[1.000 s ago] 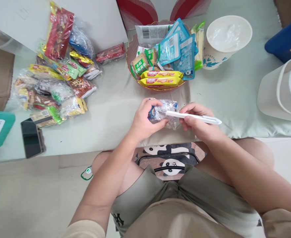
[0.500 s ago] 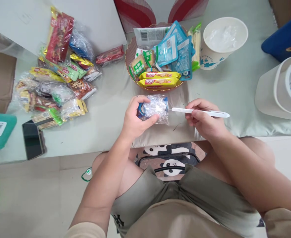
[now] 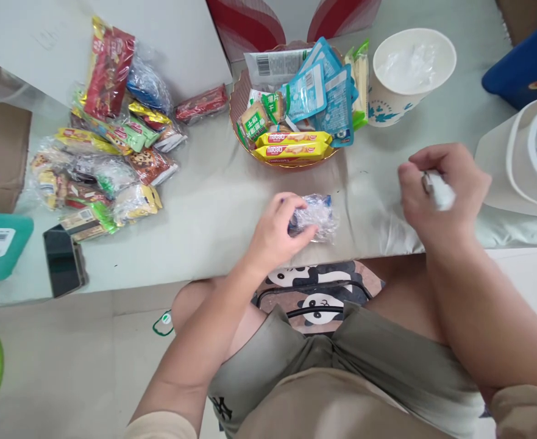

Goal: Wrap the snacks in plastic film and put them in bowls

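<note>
Two bare hands: a left hand [image 3: 278,235] near centre on one clear-wrapped blue packet [image 3: 318,214], a right hand [image 3: 460,198] at three o'clock around one slim white tool [image 3: 440,190]. Twelve o'clock: one pink see-through, gold-rimmed bowl [image 3: 238,105], with at least two yellow wafer packets [image 3: 298,150] and three flat blue pouches [image 3: 339,107]. Eleven: one long red packet [image 3: 203,104]. Toward two: one white leaf-printed paper cup [image 3: 389,105]. Near nine: one black rectangular phone [image 3: 61,259]. Ten: overlapping multicoloured packets [image 3: 106,137], uncountable.

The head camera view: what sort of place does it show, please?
Probably a home or dormitory room, though little of the room shows. A cloth-covered table carries a bowl of wrapped snacks, and a phone lies near the table's front edge.
</note>
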Demonstrator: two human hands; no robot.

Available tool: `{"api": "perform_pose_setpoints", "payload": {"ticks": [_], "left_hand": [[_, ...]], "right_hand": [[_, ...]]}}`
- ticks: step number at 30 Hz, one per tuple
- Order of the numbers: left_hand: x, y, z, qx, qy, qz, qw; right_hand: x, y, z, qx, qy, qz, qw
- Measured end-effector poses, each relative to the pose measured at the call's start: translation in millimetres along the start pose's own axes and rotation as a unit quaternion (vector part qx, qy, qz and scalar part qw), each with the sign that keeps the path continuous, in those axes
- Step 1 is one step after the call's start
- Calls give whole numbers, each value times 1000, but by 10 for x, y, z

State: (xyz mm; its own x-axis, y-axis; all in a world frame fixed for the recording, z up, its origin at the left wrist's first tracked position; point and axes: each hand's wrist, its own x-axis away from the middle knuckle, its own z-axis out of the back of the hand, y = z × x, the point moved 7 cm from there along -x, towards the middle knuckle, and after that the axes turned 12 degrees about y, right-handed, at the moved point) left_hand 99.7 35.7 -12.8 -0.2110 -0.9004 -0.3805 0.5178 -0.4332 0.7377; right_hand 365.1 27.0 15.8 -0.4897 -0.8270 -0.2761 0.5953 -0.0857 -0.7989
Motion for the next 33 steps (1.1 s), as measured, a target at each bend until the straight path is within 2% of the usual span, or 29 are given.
{"api": "perform_pose_setpoints", "payload": {"ticks": [2,4,8,11,14,16,18,20,22,23,25,27,28,30,33], "left_hand": [[29,85,-27,-42,31,-32,998],[49,157,-17,-65,60,-69,994],[67,248,-10,-70,61,-128,987],[34,236,61,-70,83,-111,988],[-36,143,185,2,108,-48,993],[-89,-20,289,82,130,40,987],[-115,-251,397,160,162,149,962],[-109,-459,515,205,207,231,928],[-116,-524,630,212,240,224,920],[-131,-487,656,208,233,191,931],[-151,-306,601,188,162,98,964],[-121,-105,462,149,69,26,986],[-102,-43,405,125,41,12,991],[-93,-18,367,91,41,31,995],[-123,-147,414,98,90,113,985]], "right_hand": [[-38,6,13,150,24,51,987],[-73,80,-14,228,19,54,972],[-82,300,-107,249,-47,13,967],[-72,410,-139,249,-71,34,965],[-88,422,-125,252,-39,96,962],[-86,351,-106,242,1,132,961],[-31,189,-131,193,25,174,965],[116,-46,-256,108,-9,241,964],[354,-276,-454,17,-97,309,946],[482,-361,-554,-17,-142,330,933],[684,-448,-720,-49,-201,340,917],[789,-464,-823,-55,-222,328,916],[810,-461,-848,-56,-225,322,918],[805,-444,-855,-56,-224,311,922],[744,-404,-815,-51,-225,300,926]]}}
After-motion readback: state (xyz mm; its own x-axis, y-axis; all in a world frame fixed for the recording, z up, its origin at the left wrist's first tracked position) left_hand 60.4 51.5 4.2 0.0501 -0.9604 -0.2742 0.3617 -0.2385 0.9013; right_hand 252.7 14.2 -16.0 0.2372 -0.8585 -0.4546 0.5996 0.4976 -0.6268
